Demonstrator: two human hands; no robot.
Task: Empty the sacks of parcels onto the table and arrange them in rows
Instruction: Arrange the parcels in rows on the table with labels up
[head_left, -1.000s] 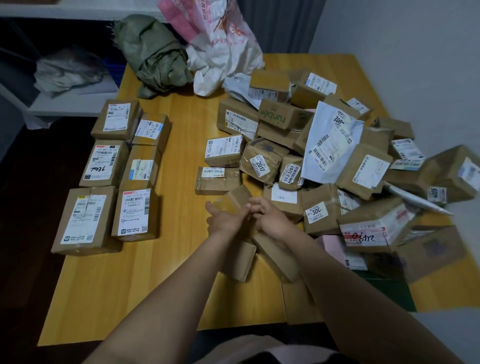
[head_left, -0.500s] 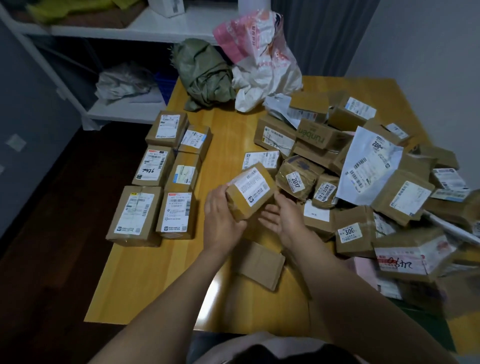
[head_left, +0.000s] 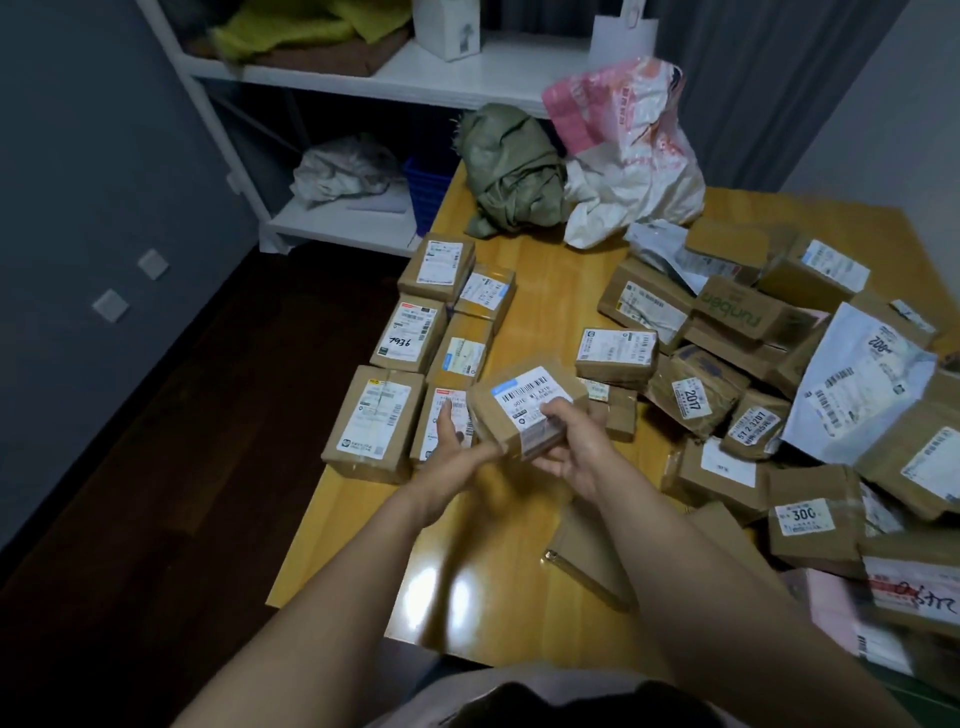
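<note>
I hold a small brown cardboard parcel (head_left: 524, 405) with a white label, lifted above the wooden table (head_left: 545, 291). My left hand (head_left: 457, 452) grips its near left side and my right hand (head_left: 571, 447) grips its near right corner. Just left of it, two rows of brown parcels (head_left: 415, 332) lie label-up along the table's left edge. A loose heap of brown parcels (head_left: 769, 374) and a white mailer bag (head_left: 857, 384) covers the right half. A crumpled green sack (head_left: 509, 171) and a pink-and-white sack (head_left: 628, 156) lie at the far edge.
A flat brown envelope (head_left: 587, 551) lies on the table under my right forearm. White shelving (head_left: 395, 78) with cloth and boxes stands behind the table. Dark floor (head_left: 182, 467) runs along the table's left side, beside a grey wall.
Both hands picked a parcel out of the pile, turned it label-up and carried it left toward the rows. The view swung left.
</note>
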